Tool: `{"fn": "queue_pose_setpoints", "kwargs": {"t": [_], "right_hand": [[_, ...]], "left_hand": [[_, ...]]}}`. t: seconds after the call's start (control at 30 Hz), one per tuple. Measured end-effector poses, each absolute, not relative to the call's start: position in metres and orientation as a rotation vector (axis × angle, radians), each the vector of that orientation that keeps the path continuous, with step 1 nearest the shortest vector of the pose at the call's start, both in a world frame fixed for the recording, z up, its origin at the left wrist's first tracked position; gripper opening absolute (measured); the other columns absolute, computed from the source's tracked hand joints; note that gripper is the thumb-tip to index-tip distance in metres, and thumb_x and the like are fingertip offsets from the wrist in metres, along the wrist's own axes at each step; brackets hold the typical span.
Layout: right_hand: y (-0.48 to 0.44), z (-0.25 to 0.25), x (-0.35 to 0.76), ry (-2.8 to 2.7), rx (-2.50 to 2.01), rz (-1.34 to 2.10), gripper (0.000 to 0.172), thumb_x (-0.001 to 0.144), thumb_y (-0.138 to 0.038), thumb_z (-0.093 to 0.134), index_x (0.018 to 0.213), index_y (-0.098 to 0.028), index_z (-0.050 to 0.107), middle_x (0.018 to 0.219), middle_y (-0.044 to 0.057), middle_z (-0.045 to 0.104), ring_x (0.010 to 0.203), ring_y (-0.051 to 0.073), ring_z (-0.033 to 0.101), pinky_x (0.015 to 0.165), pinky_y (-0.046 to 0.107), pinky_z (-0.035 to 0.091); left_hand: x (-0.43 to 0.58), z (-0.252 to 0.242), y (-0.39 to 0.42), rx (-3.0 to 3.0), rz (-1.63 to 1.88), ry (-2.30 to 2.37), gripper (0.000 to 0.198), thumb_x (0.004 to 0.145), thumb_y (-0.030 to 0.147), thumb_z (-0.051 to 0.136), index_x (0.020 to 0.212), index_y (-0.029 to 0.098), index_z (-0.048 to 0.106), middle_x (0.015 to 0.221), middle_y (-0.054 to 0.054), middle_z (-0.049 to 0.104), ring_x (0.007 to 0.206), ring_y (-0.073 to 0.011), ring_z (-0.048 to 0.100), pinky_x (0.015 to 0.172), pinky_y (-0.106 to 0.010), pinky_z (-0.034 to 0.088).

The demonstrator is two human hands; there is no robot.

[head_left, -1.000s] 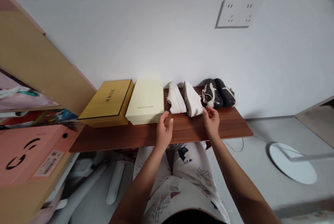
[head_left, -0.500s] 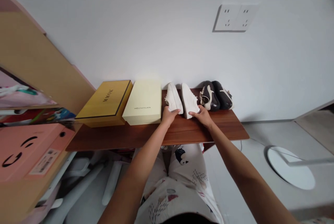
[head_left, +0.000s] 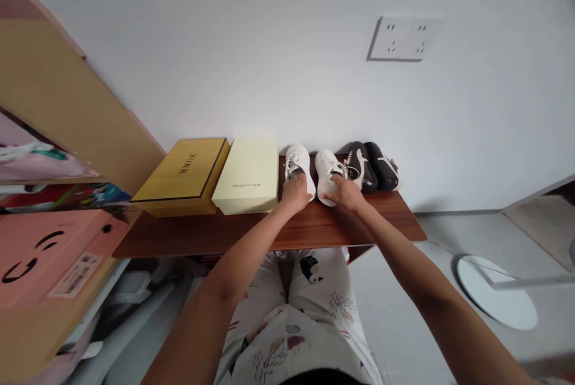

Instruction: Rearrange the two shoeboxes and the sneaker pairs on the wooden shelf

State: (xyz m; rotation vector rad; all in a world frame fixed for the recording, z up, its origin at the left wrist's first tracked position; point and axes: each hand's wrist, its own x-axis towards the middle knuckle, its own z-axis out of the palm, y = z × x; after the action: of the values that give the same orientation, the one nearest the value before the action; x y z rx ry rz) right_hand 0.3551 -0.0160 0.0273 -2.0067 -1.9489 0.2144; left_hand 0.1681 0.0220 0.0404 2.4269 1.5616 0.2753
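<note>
Two white sneakers stand side by side on a dark reddish-brown wooden shelf, toes toward the wall. My left hand grips the heel of the left white sneaker, its thumb on the inner side. Around the heel of the right white sneaker is my right hand, with the thumb also on the inner side. Both shoes sit upright, and my fingers partly cover their openings. Close by on the right is a pair of dark brown and cream shoes.
Left of the sneakers lie a cream shoe box and a yellow shoe box. A pink box rests on a shelf unit at far left. Behind is a white wall with sockets; a round white base stands on the floor.
Both white sneakers have turned from leaning on their sides, soles facing each other, to upright with their laces up. My hands have rolled over with them and stay on the heels.
</note>
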Motion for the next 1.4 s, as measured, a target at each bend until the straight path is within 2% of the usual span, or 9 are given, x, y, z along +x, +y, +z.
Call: {"fn": "queue_pose_setpoints", "kwargs": {"t": [0.13, 0.33, 0.83, 1.03, 1.13, 1.23, 1.4], "right_hand": [[-0.009, 0.034, 0.346, -2.172, -2.034, 0.089, 0.052, 0.077, -0.048, 0.075, 0.116, -0.018, 0.059, 0.109, 0.014, 0.071, 0.103, 0.029, 0.066, 0.085, 0.032, 0.045], [-0.002, 0.036, 0.34, -2.299, -2.08, -0.013, 0.046, 0.081, -0.045, 0.071, 0.115, -0.016, 0.059, 0.112, 0.018, 0.07, 0.103, 0.031, 0.066, 0.086, 0.033, 0.044], [0.01, 0.035, 0.324, -2.379, -2.055, -0.063, 0.039, 0.081, -0.04, 0.071, 0.109, -0.015, 0.059, 0.113, 0.018, 0.07, 0.102, 0.029, 0.066, 0.086, 0.032, 0.044], [0.011, 0.029, 0.318, -2.305, -2.053, -0.082, 0.042, 0.078, -0.036, 0.075, 0.11, -0.015, 0.059, 0.112, 0.018, 0.068, 0.104, 0.029, 0.064, 0.089, 0.033, 0.043], [0.005, 0.026, 0.323, -2.191, -1.958, -0.046, 0.041, 0.083, -0.038, 0.069, 0.115, -0.015, 0.058, 0.117, 0.017, 0.065, 0.108, 0.029, 0.06, 0.092, 0.035, 0.042], [-0.007, 0.021, 0.344, -2.019, -1.786, -0.023, 0.036, 0.091, -0.04, 0.056, 0.119, -0.017, 0.057, 0.121, 0.016, 0.061, 0.112, 0.028, 0.056, 0.096, 0.038, 0.042], [-0.029, 0.013, 0.416, -1.604, -1.831, -0.143, 0.035, 0.093, -0.035, 0.047, 0.121, -0.015, 0.056, 0.12, 0.017, 0.06, 0.117, 0.032, 0.05, 0.102, 0.044, 0.037]], "left_hand": [[0.172, 0.047, 0.021, 2.607, 0.098, 1.521, 0.044, 0.082, 0.024, 0.069, 0.118, 0.011, 0.048, 0.119, -0.021, 0.063, 0.12, -0.0335, 0.058, 0.102, -0.043, 0.04], [0.175, 0.046, 0.022, 2.636, -0.018, 1.543, 0.043, 0.082, 0.021, 0.069, 0.118, 0.009, 0.049, 0.119, -0.022, 0.062, 0.12, -0.0327, 0.058, 0.103, -0.041, 0.039], [0.181, 0.04, 0.038, 2.686, -0.062, 1.595, 0.043, 0.08, 0.019, 0.069, 0.118, 0.008, 0.053, 0.119, -0.022, 0.063, 0.119, -0.0321, 0.059, 0.103, -0.041, 0.04], [0.181, 0.037, 0.035, 2.693, -0.046, 1.666, 0.043, 0.081, 0.018, 0.068, 0.12, 0.008, 0.053, 0.119, -0.021, 0.062, 0.119, -0.0313, 0.057, 0.102, -0.039, 0.039], [0.181, 0.04, 0.028, 2.677, 0.035, 1.726, 0.042, 0.084, 0.021, 0.064, 0.122, 0.01, 0.051, 0.121, -0.02, 0.06, 0.121, -0.0316, 0.054, 0.102, -0.041, 0.039], [0.185, 0.046, 0.016, 2.658, 0.262, 1.716, 0.041, 0.089, 0.026, 0.058, 0.127, 0.013, 0.049, 0.126, -0.019, 0.058, 0.123, -0.031, 0.051, 0.103, -0.042, 0.038], [0.221, 0.041, -0.002, 2.568, 0.615, 1.307, 0.043, 0.093, 0.028, 0.052, 0.135, 0.02, 0.043, 0.133, -0.013, 0.054, 0.129, -0.0248, 0.047, 0.109, -0.039, 0.036]]}}
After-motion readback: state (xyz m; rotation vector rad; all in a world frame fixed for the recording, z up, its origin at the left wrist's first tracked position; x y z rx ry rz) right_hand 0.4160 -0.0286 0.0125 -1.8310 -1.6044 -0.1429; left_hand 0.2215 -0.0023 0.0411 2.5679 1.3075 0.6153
